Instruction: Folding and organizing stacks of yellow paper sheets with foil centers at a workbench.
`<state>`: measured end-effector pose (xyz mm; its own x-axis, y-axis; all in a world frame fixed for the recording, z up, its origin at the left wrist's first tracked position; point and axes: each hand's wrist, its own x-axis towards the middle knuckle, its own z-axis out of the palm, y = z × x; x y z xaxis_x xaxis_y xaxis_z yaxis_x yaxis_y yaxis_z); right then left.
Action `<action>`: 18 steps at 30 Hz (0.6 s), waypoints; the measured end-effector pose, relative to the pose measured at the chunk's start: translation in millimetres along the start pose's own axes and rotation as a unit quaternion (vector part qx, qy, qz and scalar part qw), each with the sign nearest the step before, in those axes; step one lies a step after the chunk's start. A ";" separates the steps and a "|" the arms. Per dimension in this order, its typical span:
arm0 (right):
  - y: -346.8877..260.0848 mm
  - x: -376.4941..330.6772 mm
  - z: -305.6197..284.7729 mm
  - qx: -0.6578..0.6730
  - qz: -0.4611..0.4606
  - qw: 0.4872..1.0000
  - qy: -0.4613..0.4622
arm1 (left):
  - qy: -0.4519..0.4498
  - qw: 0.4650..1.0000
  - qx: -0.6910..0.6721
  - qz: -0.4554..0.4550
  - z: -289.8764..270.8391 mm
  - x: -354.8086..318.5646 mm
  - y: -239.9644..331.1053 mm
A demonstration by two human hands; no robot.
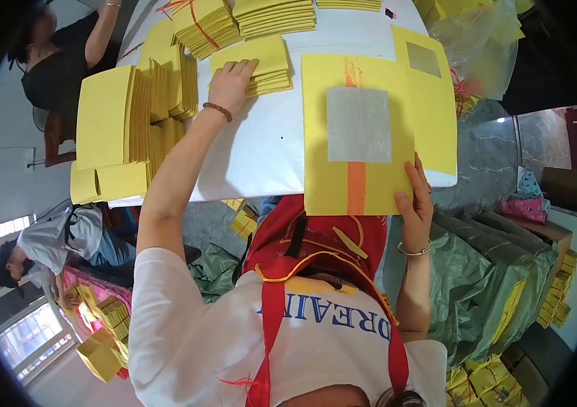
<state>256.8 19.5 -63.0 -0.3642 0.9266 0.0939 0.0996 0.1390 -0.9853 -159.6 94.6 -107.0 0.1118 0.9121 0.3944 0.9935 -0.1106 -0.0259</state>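
Note:
My right hand (416,203) grips the lower right edge of a large yellow sheet of joss paper (322,183), thumb in front and fingers behind. A silver square and an orange stripe mark this sheet. Under and beside it lies another yellow sheet (438,122), also with a silver patch. At the left, my left hand (231,85) is closed over the near left part of a low stack of folded yellow paper (261,57); its thumb is hidden. A beaded bracelet circles that wrist.
Tall stacks of folded yellow paper (105,115) line the left of the white table (254,149). Bundles tied with red string (203,27) stand at the back. A clear plastic bag (482,47) is far right, green-wrapped piles (465,285) lower right. Other people (54,74) are at left.

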 end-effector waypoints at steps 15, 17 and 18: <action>4.7 -3.5 -1.5 0.012 0.001 1.000 0.002 | -0.156 0.985 0.012 -0.068 5.7 -6.2 6.2; 5.3 -4.5 -2.9 0.013 -0.006 1.000 0.000 | -0.129 0.989 0.015 -0.067 12.3 -15.3 11.4; 5.7 -5.3 -3.0 0.012 -0.013 1.000 -0.001 | -0.101 0.993 0.015 -0.065 15.7 -19.9 14.1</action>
<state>262.1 16.4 -68.7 -0.3683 0.9221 0.1184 0.0687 0.1540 -0.9857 -147.5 81.1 -129.6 -0.0185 0.9786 0.2048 0.9996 0.0221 -0.0155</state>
